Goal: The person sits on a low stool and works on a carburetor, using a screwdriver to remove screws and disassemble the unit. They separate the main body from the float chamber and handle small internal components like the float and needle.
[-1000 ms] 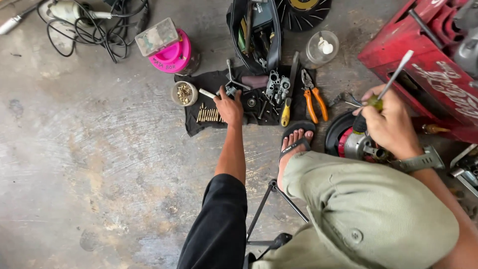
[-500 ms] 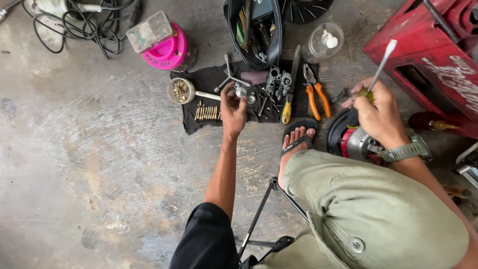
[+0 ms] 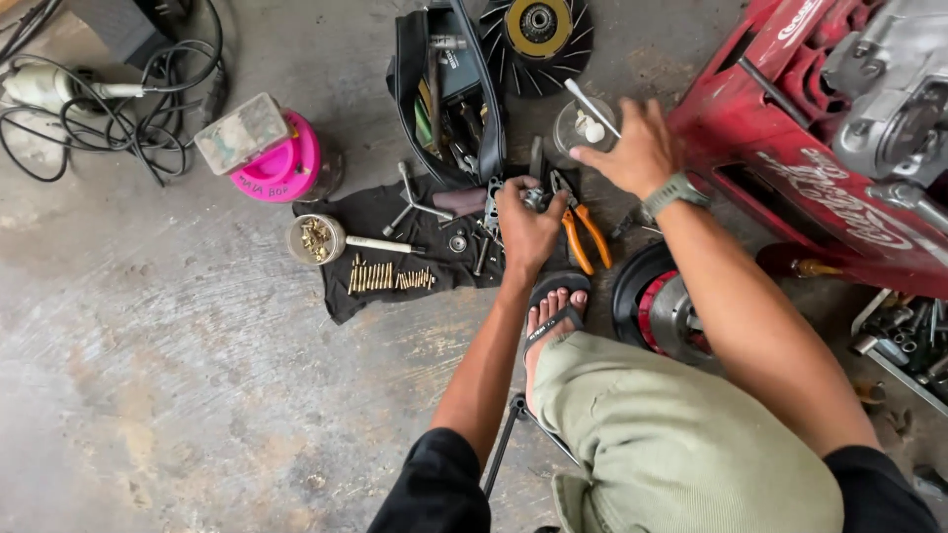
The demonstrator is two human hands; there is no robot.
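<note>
on the concrete floor, head view: left hand (image 3: 526, 229) is down on the upper right edge of a black cloth (image 3: 370, 222), fingers curled tight around a small metal part (image 3: 536, 198) pinched at the fingertips; can't tell what the part is. right hand (image 3: 637, 153) hovers above and to the right of it, holding a slim metal-shafted tool (image 3: 591, 107) whose shaft sticks out up-left over a clear round container (image 3: 585, 130); fingers closed on the handle end, handle itself hidden in the palm. green-strapped watch (image 3: 674, 190) on that wrist. orange-handled pliers (image 3: 583, 229) lie just right of the left hand, touching the cloth edge. on the cloth: a row of brass-coloured screws (image 3: 390, 277), a small tin of bits (image 3: 314, 238) at the left edge with a white-handled tool (image 3: 380, 244) beside it, a t-handle wrench (image 3: 410, 197). open black tool bag (image 3: 446, 89) above the cloth, black finned fan disc (image 3: 537, 38) just right of the bag. pink round container (image 3: 281, 163) with a grey block on top sits left of the cloth, tangled black cables (image 3: 118, 94) further left. red machine body (image 3: 825, 148) on the right, a round black-and-red rotor part (image 3: 664, 308) on the floor below the right forearm. sandalled foot (image 3: 553, 311) and olive-trousered knee (image 3: 681, 434) between the arms.
</note>
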